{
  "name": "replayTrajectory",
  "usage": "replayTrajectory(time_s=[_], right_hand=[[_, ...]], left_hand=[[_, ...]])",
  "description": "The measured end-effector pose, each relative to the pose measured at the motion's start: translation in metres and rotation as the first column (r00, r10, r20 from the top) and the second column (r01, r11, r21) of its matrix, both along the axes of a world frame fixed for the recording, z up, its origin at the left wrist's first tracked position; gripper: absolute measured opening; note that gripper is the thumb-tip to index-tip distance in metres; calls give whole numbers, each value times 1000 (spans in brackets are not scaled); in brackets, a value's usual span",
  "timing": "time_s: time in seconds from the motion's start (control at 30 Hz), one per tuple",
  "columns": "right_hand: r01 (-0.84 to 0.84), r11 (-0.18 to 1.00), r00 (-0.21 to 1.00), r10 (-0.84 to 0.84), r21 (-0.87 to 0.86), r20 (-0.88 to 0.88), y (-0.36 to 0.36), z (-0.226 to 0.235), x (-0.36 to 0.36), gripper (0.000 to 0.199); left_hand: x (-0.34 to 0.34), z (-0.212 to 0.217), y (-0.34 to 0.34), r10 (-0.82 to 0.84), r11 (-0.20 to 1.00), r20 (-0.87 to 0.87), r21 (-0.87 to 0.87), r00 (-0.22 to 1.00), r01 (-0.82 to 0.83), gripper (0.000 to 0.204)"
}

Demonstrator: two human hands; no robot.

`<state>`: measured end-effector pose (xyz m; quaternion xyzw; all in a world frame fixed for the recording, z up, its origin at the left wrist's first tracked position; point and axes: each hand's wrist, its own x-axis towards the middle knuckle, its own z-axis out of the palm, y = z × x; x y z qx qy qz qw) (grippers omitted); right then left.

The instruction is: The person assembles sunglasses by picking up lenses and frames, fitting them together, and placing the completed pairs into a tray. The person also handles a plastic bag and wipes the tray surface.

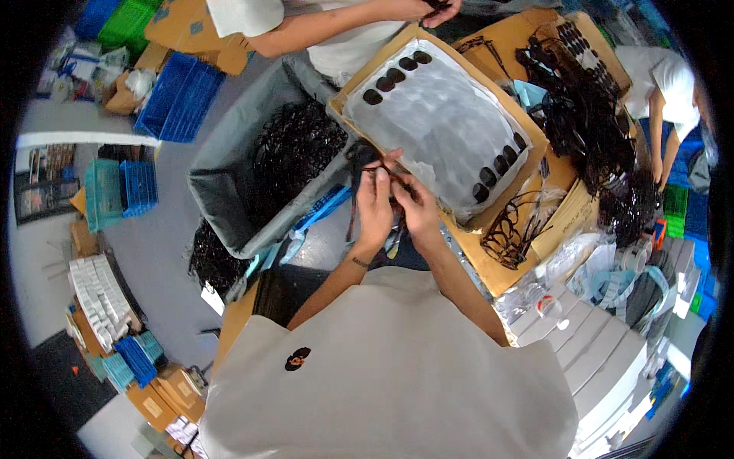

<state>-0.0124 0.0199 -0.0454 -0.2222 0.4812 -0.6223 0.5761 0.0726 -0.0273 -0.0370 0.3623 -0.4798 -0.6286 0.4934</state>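
Note:
Both hands meet in front of me at the near-left edge of a cardboard box (436, 115) lined with white sheet. My left hand (373, 206) is closed with its fingertips on a pair of dark sunglasses (362, 153), largely hidden by the fingers. My right hand (417, 208) pinches the same pair from the other side. Inside the box, dark oval-lensed pieces stand in two short rows, one row (395, 75) at the far left and another row (501, 167) at the near right. Left of my hands is a grey bin (214, 180) holding a heap of dark glossy pieces (294, 149).
Dark glasses frames (514, 233) lie on cardboard right of the box, beside a larger dark heap (585, 126). A co-worker (329, 30) stands across; another person (665, 88) works at the far right. White cartons (589, 329) sit at near right, blue crates (180, 96) at far left.

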Motion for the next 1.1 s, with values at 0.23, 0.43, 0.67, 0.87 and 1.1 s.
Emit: replayTrajectory(time_s=[0.23,0.43,0.67,0.87,1.1], right_hand=[[95,995,961,-82,37,-263,-59,-24,-57,32],[-59,975,688,194,212,-700,-186,-90,-47,28],[12,973,287,218,231,-933,-206,-66,-11,29],[269,886,558,-463,-378,-689,-38,61,-24,11],[175,975,294,-186,-138,-938,76,92,-37,57]], left_hand=[[61,28,-40,351,936,-236,78,906,-343,21],[156,27,-11,436,830,65,356,897,-429,27],[173,20,29,278,874,-102,440,955,-207,59],[117,27,10,111,934,-183,355,977,-40,16],[-25,29,61,-580,814,38,38,813,579,50]])
